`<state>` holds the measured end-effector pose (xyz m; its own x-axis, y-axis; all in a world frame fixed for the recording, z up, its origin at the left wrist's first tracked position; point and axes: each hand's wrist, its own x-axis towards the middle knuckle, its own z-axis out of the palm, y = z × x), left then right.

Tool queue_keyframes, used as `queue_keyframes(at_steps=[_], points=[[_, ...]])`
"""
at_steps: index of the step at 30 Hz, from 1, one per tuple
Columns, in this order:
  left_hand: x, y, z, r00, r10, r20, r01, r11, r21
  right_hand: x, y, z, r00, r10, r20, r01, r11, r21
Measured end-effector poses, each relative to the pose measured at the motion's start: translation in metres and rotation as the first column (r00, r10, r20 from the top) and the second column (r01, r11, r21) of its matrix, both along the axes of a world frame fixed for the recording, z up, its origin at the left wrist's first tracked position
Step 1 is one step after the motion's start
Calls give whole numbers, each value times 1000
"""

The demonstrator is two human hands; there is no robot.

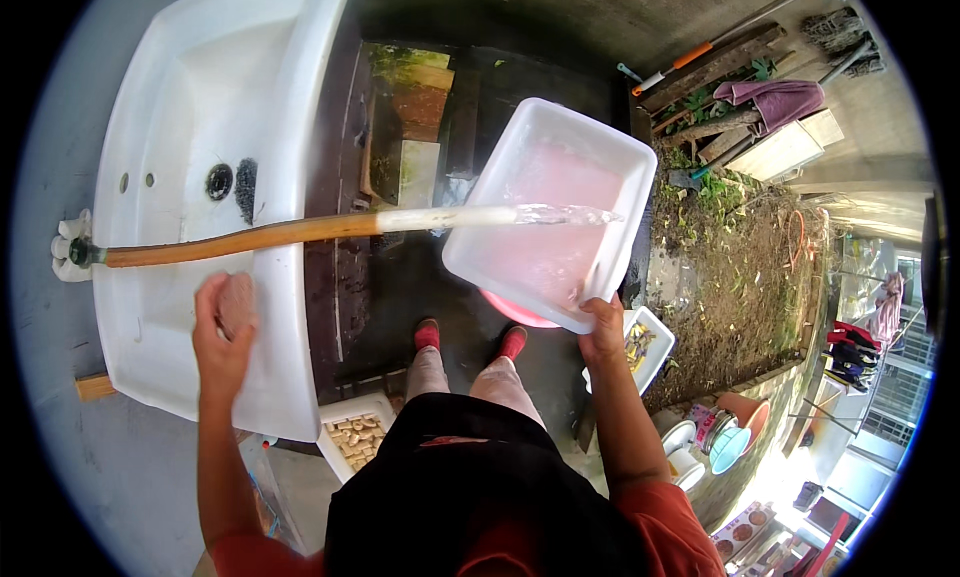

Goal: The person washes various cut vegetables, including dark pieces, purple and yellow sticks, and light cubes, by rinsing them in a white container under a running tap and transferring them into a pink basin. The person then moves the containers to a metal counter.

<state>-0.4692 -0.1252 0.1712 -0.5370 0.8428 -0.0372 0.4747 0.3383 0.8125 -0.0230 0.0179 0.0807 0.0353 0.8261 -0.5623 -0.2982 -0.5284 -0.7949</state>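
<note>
Left hand, half-closed round pinkish pad; right hand, tight on white tub; likely rinsing under hose, next needing steady tilt

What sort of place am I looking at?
Likely an outdoor washing area in a yard: a white sink, a hose pouring water into a white tub, and a weedy soil patch nearby.

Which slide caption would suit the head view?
Water runs from a hose over a white tub in the right hand; the left hand holds a brownish lump at a sink.
</note>
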Motion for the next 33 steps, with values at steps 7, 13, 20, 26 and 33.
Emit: queue_keyframes(at_steps=[7, 13, 20, 26, 33], points=[[230, 138, -69, 759, -641, -114, 649, 760, 43, 2, 3, -28, 997, 60, -47, -60, 998, -1], [308, 182, -105, 417, -869, 266, 863, 287, -415, 36, -10, -13, 985, 3, -175, -15, 997, -70], [304, 220, -159, 635, -703, -319, 542, 701, -464, 84, -7, -20, 973, 115, -198, -151, 973, -177], [363, 281, -198, 748, -329, -576, 375, 926, -41, 94, -16, -37, 947, 288, -144, -299, 952, -62], [401, 240, -188, 485, -800, -352, 824, 553, -121, 114, 0, -48, 944, 329, 2, -329, 943, -53]])
